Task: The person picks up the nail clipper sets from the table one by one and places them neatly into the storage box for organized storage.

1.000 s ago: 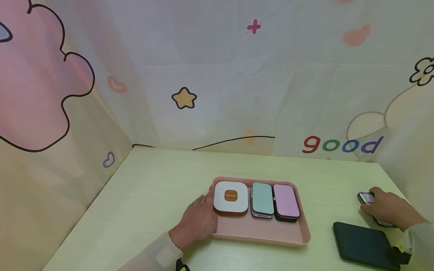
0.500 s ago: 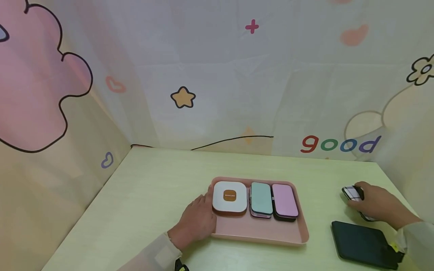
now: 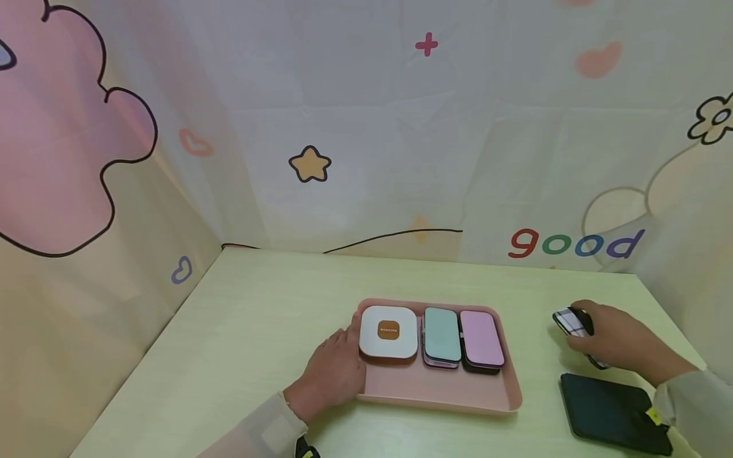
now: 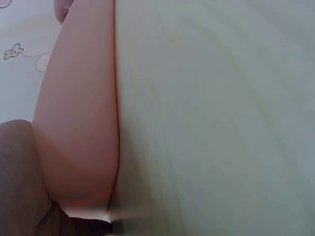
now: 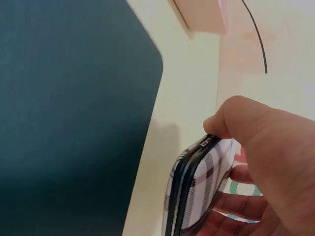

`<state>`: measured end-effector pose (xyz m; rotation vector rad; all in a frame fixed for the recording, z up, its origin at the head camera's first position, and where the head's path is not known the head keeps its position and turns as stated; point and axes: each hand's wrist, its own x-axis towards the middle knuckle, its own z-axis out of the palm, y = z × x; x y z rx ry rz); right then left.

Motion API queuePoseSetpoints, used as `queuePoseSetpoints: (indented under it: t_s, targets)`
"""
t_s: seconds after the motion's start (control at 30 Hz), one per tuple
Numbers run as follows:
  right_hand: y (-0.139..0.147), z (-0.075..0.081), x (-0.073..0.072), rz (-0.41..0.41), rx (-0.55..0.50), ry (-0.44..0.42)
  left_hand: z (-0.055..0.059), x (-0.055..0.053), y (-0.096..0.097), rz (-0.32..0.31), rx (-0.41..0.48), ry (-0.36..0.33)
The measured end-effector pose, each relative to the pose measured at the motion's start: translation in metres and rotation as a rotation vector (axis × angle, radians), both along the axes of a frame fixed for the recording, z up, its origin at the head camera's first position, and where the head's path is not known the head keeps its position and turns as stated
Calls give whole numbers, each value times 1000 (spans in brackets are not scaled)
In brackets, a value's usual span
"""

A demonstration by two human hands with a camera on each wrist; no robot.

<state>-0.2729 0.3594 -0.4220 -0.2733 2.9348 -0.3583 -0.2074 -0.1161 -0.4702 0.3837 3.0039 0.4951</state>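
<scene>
My left hand [image 3: 331,375] holds the left rim of a pink tray [image 3: 435,394], its thumb over the edge and fingers along the outside. Inside the tray, from left to right, lie a white square box [image 3: 389,346] with a "MANICURE" label, a mint-green clasp case [image 3: 442,335] and a lilac clasp case [image 3: 482,337]. To the tray's right, my right hand [image 3: 621,337] grips a plaid clasp case [image 3: 571,322], which is tilted above the table. In the right wrist view, the thumb presses near the metal catch of the plaid case [image 5: 204,182] and the fingers curl behind it.
A flat dark rectangular case [image 3: 609,410] lies on the table [image 3: 275,305] at the front right, under my right sleeve. A patterned cloth [image 3: 366,159] hangs behind the table and at both sides.
My right hand has moved left and slightly farther back, carrying the plaid clasp case toward the tray. My left hand and the tray have kept their places.
</scene>
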Motion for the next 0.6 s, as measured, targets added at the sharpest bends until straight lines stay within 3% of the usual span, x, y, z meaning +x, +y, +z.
queuePoseSetpoints:
  t_s: [0.6]
  targets:
    - [-56, 11, 10, 94, -22, -3, 6, 3, 1, 2, -9, -14]
